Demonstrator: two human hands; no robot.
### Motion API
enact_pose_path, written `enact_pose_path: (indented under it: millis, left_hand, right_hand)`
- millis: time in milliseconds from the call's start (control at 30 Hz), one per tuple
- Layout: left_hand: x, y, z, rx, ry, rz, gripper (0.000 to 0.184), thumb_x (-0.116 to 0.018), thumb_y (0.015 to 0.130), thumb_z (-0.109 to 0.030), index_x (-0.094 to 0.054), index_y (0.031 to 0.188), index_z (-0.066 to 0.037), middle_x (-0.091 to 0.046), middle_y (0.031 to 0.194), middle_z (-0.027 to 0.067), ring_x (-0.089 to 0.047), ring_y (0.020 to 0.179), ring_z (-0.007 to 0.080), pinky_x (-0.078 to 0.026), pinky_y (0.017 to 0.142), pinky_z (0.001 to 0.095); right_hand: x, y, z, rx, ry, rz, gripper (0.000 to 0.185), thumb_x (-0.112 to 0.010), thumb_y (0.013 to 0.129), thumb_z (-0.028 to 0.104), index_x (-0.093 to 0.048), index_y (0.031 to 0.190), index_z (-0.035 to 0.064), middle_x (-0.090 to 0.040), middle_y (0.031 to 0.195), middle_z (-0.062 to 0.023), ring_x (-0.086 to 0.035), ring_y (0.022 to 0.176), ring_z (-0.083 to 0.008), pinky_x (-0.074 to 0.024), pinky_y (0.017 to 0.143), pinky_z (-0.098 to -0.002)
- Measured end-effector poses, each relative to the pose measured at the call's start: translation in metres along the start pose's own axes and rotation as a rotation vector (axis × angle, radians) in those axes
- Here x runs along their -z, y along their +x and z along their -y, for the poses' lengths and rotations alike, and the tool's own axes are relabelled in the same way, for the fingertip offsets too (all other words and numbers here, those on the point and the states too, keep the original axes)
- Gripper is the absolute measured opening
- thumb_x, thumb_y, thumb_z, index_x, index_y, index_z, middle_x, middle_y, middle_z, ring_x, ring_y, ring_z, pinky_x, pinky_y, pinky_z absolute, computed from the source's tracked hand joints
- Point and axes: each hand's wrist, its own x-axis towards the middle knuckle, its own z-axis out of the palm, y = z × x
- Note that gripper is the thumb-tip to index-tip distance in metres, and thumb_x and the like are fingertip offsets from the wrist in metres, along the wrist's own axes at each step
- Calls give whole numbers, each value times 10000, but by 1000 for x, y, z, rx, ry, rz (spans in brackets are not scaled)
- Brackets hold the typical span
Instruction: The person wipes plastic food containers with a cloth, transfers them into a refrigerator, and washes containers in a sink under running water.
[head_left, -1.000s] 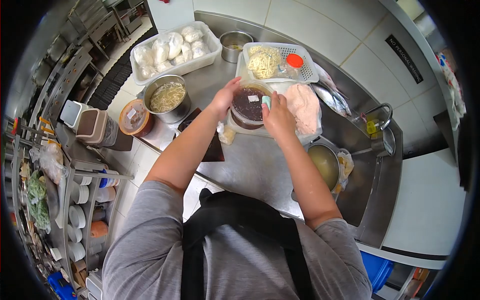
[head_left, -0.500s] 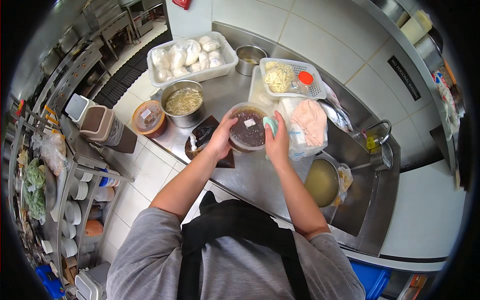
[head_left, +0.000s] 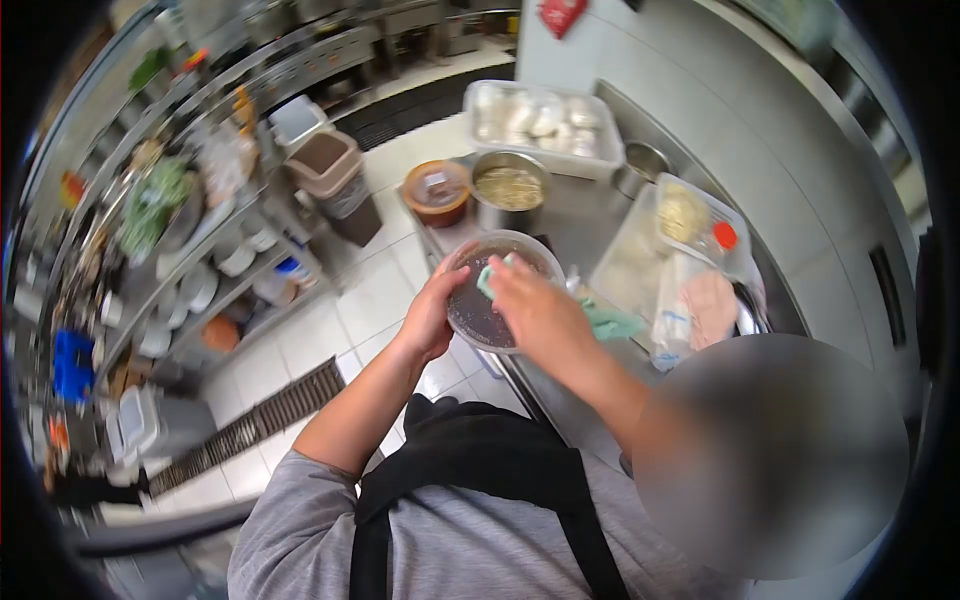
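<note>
A round clear plastic tub (head_left: 472, 318) with dark contents is tilted up in front of me, over the counter's near edge. My left hand (head_left: 432, 312) grips its left side, thumb on the rim. Across its top lies my right hand (head_left: 540, 312), pressing a pale green cloth (head_left: 487, 281) against the lid; the cloth's loose end hangs out on the right, beside the wrist. Just behind the tub stand a steel pot (head_left: 510, 190) of pale strands in liquid and an orange-brown lidded tub (head_left: 436, 192).
A white bin of wrapped white bundles (head_left: 545, 118) sits at the back, near a small steel pot (head_left: 641, 168). To the right are a basket (head_left: 735, 215) with noodles and a pink bundle (head_left: 708, 303). Trash bins (head_left: 328, 165) and shelves are left. A round blur hides the lower right.
My view has swung left. Both hands have brought the tub leftward toward the counter edge and tilted it. My right hand has shifted from its side onto the lid with the cloth.
</note>
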Motion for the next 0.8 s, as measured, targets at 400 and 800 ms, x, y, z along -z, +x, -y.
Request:
enact_pose_path:
  millis: [400,800]
  left_hand:
    - [-15,-205,27,-308,-229,-582,478,-458,908,-219,-360,1359,-95,-451,1302,106,-457,1177,225,-392,976,363]
    - [-58,-396,100,-809,-208,-815,448,-450,902,-162,-375,1327,-43,-482,1260,103,-465,1160,185,-376,983,311]
  right_hand:
    - [-30,-10,42,430,833,-193,417,-390,815,8,-495,1218,-9,-447,1332,-175,-405,1236,-298,-295,1035,-371]
    - [-123,-172,210,-656,2252,2002,440,-410,952,352,-505,1213,10,-591,1104,-142,-597,955,-213,-508,816,-324]
